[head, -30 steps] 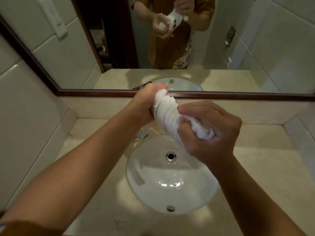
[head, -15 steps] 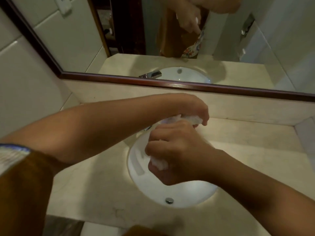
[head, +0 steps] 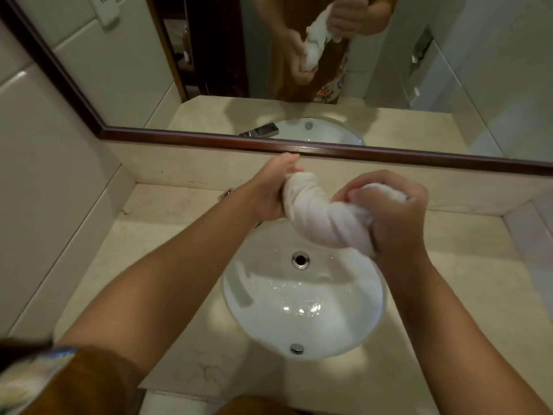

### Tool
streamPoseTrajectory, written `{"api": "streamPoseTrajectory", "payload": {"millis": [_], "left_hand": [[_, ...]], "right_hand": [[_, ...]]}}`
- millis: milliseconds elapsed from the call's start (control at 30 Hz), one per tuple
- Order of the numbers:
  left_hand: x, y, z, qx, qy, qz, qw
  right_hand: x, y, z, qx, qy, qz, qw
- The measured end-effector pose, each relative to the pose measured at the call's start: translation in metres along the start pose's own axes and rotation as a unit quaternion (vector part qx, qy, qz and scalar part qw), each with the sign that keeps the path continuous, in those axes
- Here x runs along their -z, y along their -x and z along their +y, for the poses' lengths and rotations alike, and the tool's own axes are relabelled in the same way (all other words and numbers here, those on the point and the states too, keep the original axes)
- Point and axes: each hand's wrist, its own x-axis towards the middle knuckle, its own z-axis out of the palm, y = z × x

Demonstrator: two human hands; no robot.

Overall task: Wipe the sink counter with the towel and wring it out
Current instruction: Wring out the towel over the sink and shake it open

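Broad beige marble desk [head: 167, 265] spanning the scene, backed at the far edge by a low stone upstand. Above that, a wide wall mirror in a dark wooden frame [head: 329, 149], reflecting the hands and cloth. Pale glossy wall tiles [head: 45, 163] to the left. Set into the middle of the desk, a round white ceramic basin [head: 302, 304], wet and glinting, with a chrome drain [head: 300, 260] toward its far side and a small chrome overflow fitting [head: 296, 348] at its near rim. A brown sleeve with patterned trim [head: 59, 378] at the near left corner. Held in the air above the far half of the basin, touching neither bowl nor desk: a white terry towel twisted into a thick rope [head: 317, 217]. Left hand [head: 269, 190] wrapped tight round the far-left end of the towel, grip clamped on it. Right hand [head: 395, 211] fisted round the right end, grip likewise clamped, knuckles uppermost.
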Motion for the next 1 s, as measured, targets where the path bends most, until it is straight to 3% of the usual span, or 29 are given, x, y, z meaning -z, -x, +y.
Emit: {"api": "streamPoseTrajectory", "payload": {"millis": [67, 133, 167, 200, 233, 267, 300, 333, 367, 400, 467, 600, 633, 700, 733, 800, 900, 1000], "left_hand": [[0.006, 0.020, -0.011, -0.099, 0.122, 0.050, 0.986], [0.011, 0.037, -0.031, -0.217, 0.190, 0.027, 0.957], [0.013, 0.038, -0.046, -0.287, 0.131, 0.015, 0.949], [0.014, 0.035, -0.059, -0.358, -0.005, 0.035, 0.933], [0.014, 0.028, -0.068, -0.423, -0.186, 0.087, 0.883], [0.015, 0.018, -0.073, -0.480, -0.358, 0.148, 0.787], [0.016, 0.005, -0.072, -0.527, -0.462, 0.199, 0.685], [0.016, -0.005, -0.067, -0.568, -0.493, 0.240, 0.614], [0.015, -0.012, -0.059, -0.601, -0.489, 0.272, 0.570], [0.014, -0.017, -0.049, -0.629, -0.481, 0.300, 0.532], [0.012, -0.016, -0.028, -0.655, -0.478, 0.322, 0.490], [0.015, 0.005, -0.006, -0.659, -0.561, 0.231, 0.445], [0.017, 0.009, -0.008, -0.641, -0.586, 0.206, 0.450], [0.018, 0.016, -0.015, -0.568, -0.617, 0.185, 0.513], [0.019, 0.019, -0.021, -0.539, -0.615, 0.185, 0.545], [0.019, 0.023, -0.033, -0.512, -0.602, 0.173, 0.588], [0.012, 0.034, -0.039, -0.444, -0.578, 0.152, 0.667], [0.001, 0.040, -0.046, -0.318, -0.562, 0.150, 0.749]], "right_hand": [[0.012, 0.000, 0.010, -0.054, -0.009, 0.047, 0.997], [0.020, 0.012, 0.015, -0.145, -0.072, 0.047, 0.986], [0.022, 0.021, 0.016, -0.128, -0.060, 0.040, 0.989], [0.024, 0.029, 0.015, -0.095, -0.021, 0.035, 0.995], [0.025, 0.037, 0.016, -0.059, 0.014, 0.025, 0.998], [0.025, 0.042, 0.015, -0.042, 0.032, 0.009, 0.999], [0.024, 0.048, 0.015, -0.047, 0.036, -0.005, 0.998], [0.023, 0.054, 0.018, -0.052, 0.049, -0.010, 0.997], [0.020, 0.063, 0.020, -0.067, 0.061, -0.005, 0.996], [0.019, 0.069, 0.023, -0.091, 0.072, 0.012, 0.993], [0.019, 0.074, 0.024, -0.111, 0.060, 0.032, 0.992], [0.024, 0.055, 0.014, -0.063, 0.021, 0.050, 0.997], [0.023, 0.050, 0.010, -0.066, 0.014, 0.066, 0.996], [0.023, 0.039, 0.010, -0.135, -0.100, 0.068, 0.983], [0.020, 0.035, 0.008, -0.175, -0.085, 0.076, 0.978], [0.021, 0.019, 0.005, -0.226, -0.104, 0.185, 0.951], [0.020, 0.006, 0.002, -0.181, -0.062, 0.224, 0.956], [0.021, -0.015, 0.005, -0.156, -0.205, 0.172, 0.951]]}}
